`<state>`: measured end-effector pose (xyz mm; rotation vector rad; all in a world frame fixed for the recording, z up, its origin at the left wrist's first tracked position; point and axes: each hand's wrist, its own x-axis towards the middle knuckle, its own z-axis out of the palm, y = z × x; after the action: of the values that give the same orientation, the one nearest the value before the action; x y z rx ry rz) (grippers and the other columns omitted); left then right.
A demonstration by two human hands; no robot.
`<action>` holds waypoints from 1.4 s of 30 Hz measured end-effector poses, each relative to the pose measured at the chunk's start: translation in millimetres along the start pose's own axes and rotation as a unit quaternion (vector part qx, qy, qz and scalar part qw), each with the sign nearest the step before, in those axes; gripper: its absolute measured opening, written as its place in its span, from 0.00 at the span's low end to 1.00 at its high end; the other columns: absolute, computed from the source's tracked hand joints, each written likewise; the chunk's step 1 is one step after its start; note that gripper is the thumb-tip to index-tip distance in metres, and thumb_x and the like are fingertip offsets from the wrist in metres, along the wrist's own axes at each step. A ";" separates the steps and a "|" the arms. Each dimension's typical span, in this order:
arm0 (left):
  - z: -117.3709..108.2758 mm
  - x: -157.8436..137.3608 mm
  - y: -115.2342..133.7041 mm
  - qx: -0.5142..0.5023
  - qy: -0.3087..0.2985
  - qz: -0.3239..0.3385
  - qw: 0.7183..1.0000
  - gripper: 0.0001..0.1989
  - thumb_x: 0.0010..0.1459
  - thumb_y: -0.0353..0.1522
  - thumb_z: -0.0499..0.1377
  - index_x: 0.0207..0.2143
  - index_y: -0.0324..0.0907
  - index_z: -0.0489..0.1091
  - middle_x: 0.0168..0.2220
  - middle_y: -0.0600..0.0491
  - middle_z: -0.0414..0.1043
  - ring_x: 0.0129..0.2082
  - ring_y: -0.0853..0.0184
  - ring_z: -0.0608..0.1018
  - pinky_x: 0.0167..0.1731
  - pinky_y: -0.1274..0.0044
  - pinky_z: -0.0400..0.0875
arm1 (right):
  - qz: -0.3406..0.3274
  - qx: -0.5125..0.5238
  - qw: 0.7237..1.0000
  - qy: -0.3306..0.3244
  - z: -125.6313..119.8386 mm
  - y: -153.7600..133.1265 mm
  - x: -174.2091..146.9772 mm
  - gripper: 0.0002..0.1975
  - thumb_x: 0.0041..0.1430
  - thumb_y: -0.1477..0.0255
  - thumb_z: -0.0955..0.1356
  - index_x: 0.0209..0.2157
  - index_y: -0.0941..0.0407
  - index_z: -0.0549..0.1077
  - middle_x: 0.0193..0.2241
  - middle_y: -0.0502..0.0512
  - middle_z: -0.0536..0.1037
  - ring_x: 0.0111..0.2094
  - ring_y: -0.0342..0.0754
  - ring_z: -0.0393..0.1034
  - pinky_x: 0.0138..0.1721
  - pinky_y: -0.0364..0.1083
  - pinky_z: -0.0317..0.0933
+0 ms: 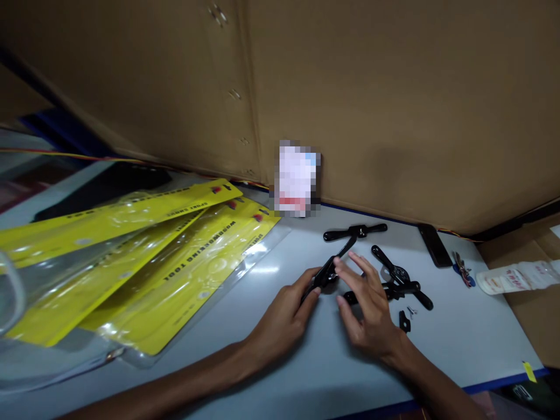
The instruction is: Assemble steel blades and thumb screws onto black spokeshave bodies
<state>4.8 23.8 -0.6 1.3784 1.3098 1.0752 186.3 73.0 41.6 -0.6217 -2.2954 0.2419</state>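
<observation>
My left hand (pixel 282 312) grips a black spokeshave (pixel 324 275) between thumb and fingers, its far handle slanting up and to the right. Beside it, my right hand (pixel 371 309) has its fingers spread, the index fingertip at or very near the tool's body; I cannot tell whether it touches. Behind lies another spokeshave (pixel 359 231). To the right, one more spokeshave (pixel 398 273) rests crosswise with a further black tool (pixel 402 289), partly hidden by my right hand. A small black plate (pixel 405 322) and silver screws (pixel 412 312) lie near my right wrist.
Yellow woodworking-tool packages in clear plastic (pixel 188 280) spread over the left of the table. A blurred card (pixel 297 181) leans against the cardboard wall (pixel 394 105). A phone (pixel 435 245), keys (pixel 461 271) and a white bottle (pixel 507 279) lie at the right.
</observation>
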 end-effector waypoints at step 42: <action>-2.4 -0.5 2.8 0.048 -0.049 -0.002 0.998 0.18 0.67 0.36 0.48 0.56 0.44 0.66 0.38 0.50 0.81 0.35 0.61 0.81 0.37 0.72 0.72 | 0.141 -0.029 0.985 -0.095 15.5 14.1 -11.8 0.06 0.66 0.75 0.66 0.42 0.56 0.75 0.30 0.54 0.76 0.32 0.50 0.71 0.35 0.49 0.66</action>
<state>3.0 23.5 2.6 1.4794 1.3069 0.9410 187.9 79.4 18.4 -0.9949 -2.3972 0.3835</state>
